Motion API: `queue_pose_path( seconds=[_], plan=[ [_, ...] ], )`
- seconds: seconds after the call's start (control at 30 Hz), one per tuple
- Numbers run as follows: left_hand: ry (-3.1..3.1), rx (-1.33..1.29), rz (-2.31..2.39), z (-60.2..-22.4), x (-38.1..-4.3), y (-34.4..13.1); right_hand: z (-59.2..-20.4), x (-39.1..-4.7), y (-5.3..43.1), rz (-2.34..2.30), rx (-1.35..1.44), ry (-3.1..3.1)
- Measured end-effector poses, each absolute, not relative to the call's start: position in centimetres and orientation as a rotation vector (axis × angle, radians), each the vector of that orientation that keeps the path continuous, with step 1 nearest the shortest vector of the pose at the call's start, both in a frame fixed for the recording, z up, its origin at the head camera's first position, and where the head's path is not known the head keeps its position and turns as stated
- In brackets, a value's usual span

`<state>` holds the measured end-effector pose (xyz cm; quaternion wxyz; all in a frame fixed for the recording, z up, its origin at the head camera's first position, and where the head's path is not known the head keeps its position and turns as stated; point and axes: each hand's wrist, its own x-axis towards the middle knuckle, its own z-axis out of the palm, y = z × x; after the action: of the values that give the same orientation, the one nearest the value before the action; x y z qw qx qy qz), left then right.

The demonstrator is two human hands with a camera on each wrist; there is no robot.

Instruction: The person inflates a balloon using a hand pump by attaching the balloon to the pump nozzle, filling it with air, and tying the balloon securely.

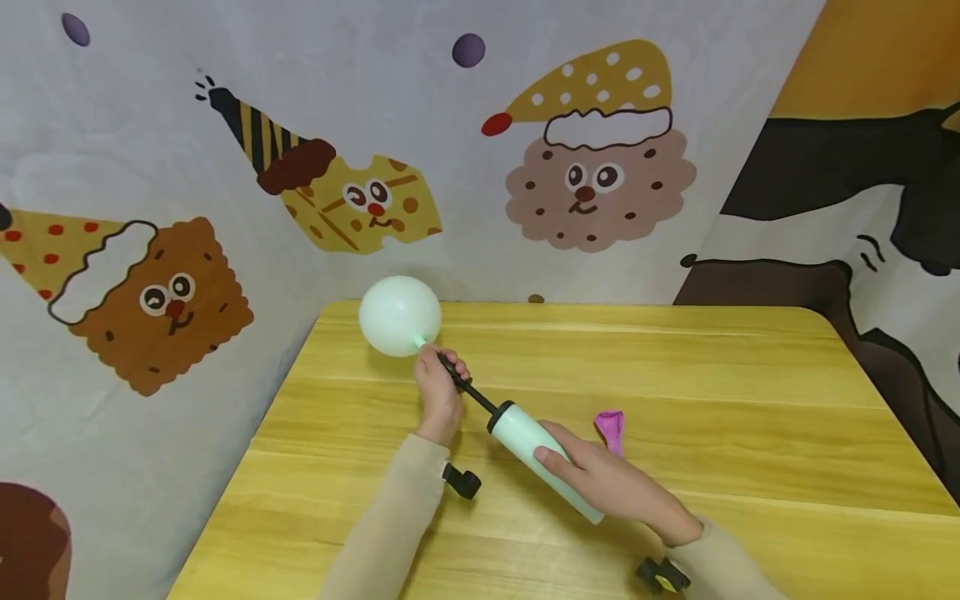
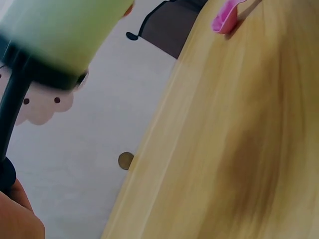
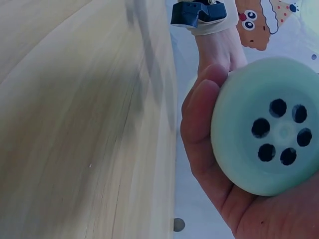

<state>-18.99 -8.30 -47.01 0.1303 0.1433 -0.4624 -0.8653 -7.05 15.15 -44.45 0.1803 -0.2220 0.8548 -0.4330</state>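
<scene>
A pale green inflated balloon [image 1: 400, 315] sits at the tip of a hand pump [image 1: 523, 437], near the table's back left. My left hand [image 1: 438, 396] grips the pump's black end and the balloon's neck, with fingers hiding the join. The right hand [image 1: 611, 479] wraps round the pump's mint-green barrel, which slants down to the right. A length of black rod [image 1: 477, 395] shows between end and barrel. In the right wrist view, the barrel's round base [image 3: 284, 132] with several dark holes faces the camera, and curled fingers [image 3: 199, 109] hold it.
A limp pink balloon [image 1: 612, 429] lies on the wooden table [image 1: 712, 367], just beyond my right hand. Behind and left of the table hangs a cloth [image 1: 472, 208] with cartoon prints. Small black wrist cameras [image 1: 461, 482] sit at both cuffs.
</scene>
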Motion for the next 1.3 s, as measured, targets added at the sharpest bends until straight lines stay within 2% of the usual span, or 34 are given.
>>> queue_pose_path(
  seconds=[0.57,0.87,1.3],
  plan=[
    [-1.438,0.398,-2.533,-47.7,-17.4,-6.3,-44.5,-8.6,12.8,-1.236,-0.601,2.434],
    [-1.43,0.384,-2.516,-48.1,-17.6,-6.3,-44.5,-8.7,12.4,-1.254,-0.572,2.42],
    [-1.311,0.405,-2.471,-46.9,-20.0,-10.3,-43.7,-6.2,15.9,-1.249,-0.596,2.391]
  ],
)
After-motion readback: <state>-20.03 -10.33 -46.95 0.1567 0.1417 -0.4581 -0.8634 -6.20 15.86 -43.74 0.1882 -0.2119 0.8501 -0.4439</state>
